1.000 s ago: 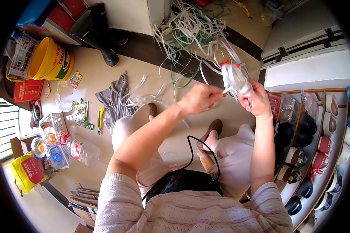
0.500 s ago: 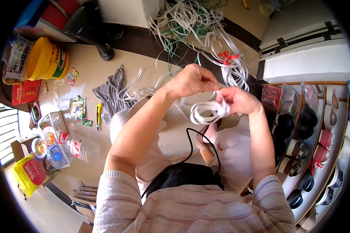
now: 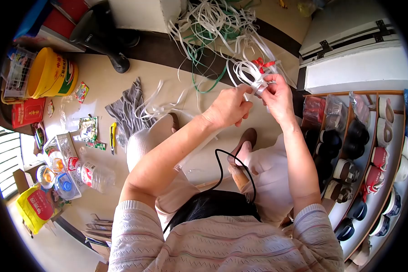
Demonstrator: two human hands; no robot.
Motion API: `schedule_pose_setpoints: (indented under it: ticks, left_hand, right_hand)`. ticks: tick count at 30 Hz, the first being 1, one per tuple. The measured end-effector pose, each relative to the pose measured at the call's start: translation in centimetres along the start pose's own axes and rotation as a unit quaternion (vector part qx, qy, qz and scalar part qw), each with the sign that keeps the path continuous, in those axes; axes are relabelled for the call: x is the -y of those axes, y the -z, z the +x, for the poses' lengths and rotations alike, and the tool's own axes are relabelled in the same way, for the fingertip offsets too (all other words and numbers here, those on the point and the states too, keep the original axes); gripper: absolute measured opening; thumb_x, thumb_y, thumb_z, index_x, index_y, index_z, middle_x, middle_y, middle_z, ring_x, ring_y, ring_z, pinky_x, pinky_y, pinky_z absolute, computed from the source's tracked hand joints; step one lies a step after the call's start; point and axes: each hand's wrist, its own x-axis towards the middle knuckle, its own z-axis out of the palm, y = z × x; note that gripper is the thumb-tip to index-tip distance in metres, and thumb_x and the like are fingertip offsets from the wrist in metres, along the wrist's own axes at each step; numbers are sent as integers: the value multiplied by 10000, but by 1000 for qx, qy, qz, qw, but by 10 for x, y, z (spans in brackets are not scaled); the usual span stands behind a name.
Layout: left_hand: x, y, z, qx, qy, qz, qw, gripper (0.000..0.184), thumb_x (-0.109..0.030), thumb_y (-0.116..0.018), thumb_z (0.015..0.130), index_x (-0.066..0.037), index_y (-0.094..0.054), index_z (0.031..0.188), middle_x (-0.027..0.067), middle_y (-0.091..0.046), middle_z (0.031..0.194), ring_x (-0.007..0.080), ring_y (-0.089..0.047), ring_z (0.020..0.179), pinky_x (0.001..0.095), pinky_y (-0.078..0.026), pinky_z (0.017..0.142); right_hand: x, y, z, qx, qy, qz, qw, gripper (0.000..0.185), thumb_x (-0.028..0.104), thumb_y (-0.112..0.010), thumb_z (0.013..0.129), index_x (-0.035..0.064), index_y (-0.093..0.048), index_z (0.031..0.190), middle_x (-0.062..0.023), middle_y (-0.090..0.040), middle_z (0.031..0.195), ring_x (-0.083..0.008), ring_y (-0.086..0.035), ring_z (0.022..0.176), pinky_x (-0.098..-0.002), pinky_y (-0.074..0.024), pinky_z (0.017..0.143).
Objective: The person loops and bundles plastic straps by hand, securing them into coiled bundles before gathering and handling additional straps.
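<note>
The right hand (image 3: 277,97) grips a looped white strap bundle (image 3: 259,85) between its fingers; the left hand (image 3: 230,107), fingers curled closed, adjoins it, forearms reaching forward.

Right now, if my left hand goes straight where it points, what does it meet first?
Your left hand would likely meet the white coil in your right hand first; exact depth between them is unclear.

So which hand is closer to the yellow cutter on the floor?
Left. The left hand is off to the right of the yellow cutter; the right hand is farther right, toward the shoe rack.
</note>
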Motion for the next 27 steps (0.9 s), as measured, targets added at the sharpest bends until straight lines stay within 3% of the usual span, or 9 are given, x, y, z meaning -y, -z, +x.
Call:
schedule_pose_setpoints:
  ticks: [4,8,11,12,15,16,19,24,27]
  left_hand:
    - [6,5,1,18,30,-75,997,363,-65,-492,799,32,-432,1143,77,-628,704,116,-583,503,240,-453,476]
    - [3,22,-7,139,11,17,990,357,-23,-502,766,27,-469,1118,87,-635,759,117,-604,570,237,-458,490]
    - [6,36,-10,184,-23,-150,971,258,-6,-500,766,20,-551,1018,86,-638,762,128,-602,559,237,-457,487]
    - [3,41,-12,155,-1,-242,958,174,8,-474,764,20,-605,878,108,-636,771,153,-596,540,238,-460,485]
    - [22,54,-2,108,-23,-476,873,167,10,-451,763,22,-610,812,151,-627,788,178,-591,534,247,-466,488]
    - [22,55,0,115,-63,-554,822,170,14,-435,749,35,-602,773,188,-617,812,196,-589,548,266,-481,509]
    - [19,46,-2,104,-77,-532,837,167,32,-442,755,35,-606,786,204,-616,852,209,-608,603,293,-495,540]
    - [16,46,2,14,-121,-435,892,190,19,-486,800,39,-620,934,152,-630,949,212,-623,821,300,-497,752]
    - [19,35,6,-49,-35,-365,929,209,-13,-477,826,46,-609,976,142,-629,955,218,-620,846,321,-494,781]
  right_hand:
    - [-7,-6,1,-18,44,-105,993,211,108,-653,749,42,-539,915,-37,-583,612,-94,-520,543,-259,-420,520]
    - [-1,1,0,71,14,-247,966,182,89,-642,733,55,-566,895,-39,-573,607,-96,-519,533,-260,-408,501]
    - [-3,8,2,266,-48,-177,946,193,89,-647,722,49,-572,894,-34,-568,605,-96,-525,526,-256,-404,482]
    - [1,10,1,334,-128,-105,928,188,49,-654,724,40,-572,893,-8,-587,654,-74,-546,595,-223,-425,540]
    - [7,9,-7,450,-79,117,882,182,4,-651,737,29,-565,896,14,-603,730,-53,-553,683,-197,-437,632]
    - [8,11,-8,505,-130,132,843,186,-25,-643,749,30,-558,904,27,-604,783,-41,-549,743,-190,-431,697]
    - [17,3,-17,499,-125,177,839,178,-2,-647,749,37,-559,897,35,-591,757,-32,-541,701,-178,-425,627]
    - [14,8,-10,409,-110,159,892,139,51,-642,761,64,-569,878,22,-585,728,-25,-529,592,-157,-362,459]
    - [10,15,-4,337,-79,271,898,146,87,-641,789,59,-552,902,-8,-582,712,-47,-551,582,-151,-353,415]
